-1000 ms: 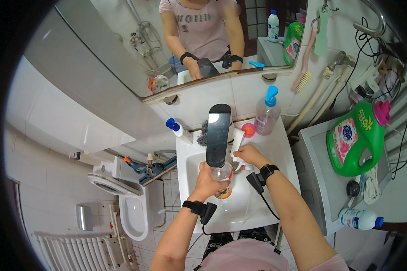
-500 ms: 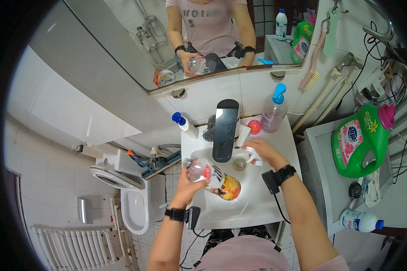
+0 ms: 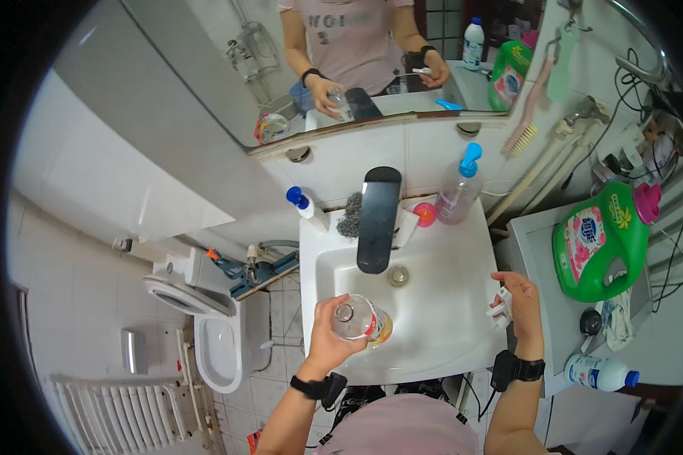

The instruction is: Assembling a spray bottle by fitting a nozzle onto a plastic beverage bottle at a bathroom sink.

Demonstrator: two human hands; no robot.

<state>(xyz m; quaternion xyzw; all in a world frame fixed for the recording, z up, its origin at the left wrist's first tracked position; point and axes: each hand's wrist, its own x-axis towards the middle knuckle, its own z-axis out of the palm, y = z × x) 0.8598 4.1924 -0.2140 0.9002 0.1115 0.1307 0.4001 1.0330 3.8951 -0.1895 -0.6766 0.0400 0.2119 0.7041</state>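
Observation:
My left hand point(image 3: 332, 339) is wrapped round a clear bottle point(image 3: 354, 319) with a colourful label, over the near left part of the white sink point(image 3: 425, 334). The bottle's uncapped neck points up towards me, and its lower part is largely hidden below. At the sink's right edge, my right hand point(image 3: 522, 299) holds a white plastic spray head point(image 3: 499, 309) between thumb and fingers. In the mirror, a thin tube seems to stick out from that white piece. Past the bottle, the dark-topped faucet point(image 3: 379, 220) reaches over the sink, near the drain point(image 3: 398, 276).
Along the sink's back stand a white bottle with a blue pump point(image 3: 307, 208), a grey scouring ball point(image 3: 350, 216), a pink round container point(image 3: 425, 214) and a clear pump bottle point(image 3: 459, 189). On the right, a green detergent jug point(image 3: 603, 243) and a white bottle point(image 3: 601, 371) rest on a grey surface.
My right hand has moved from beside the faucet to the sink's right edge with the white spray head. My left hand has brought the bottle nearer and turned it more upright.

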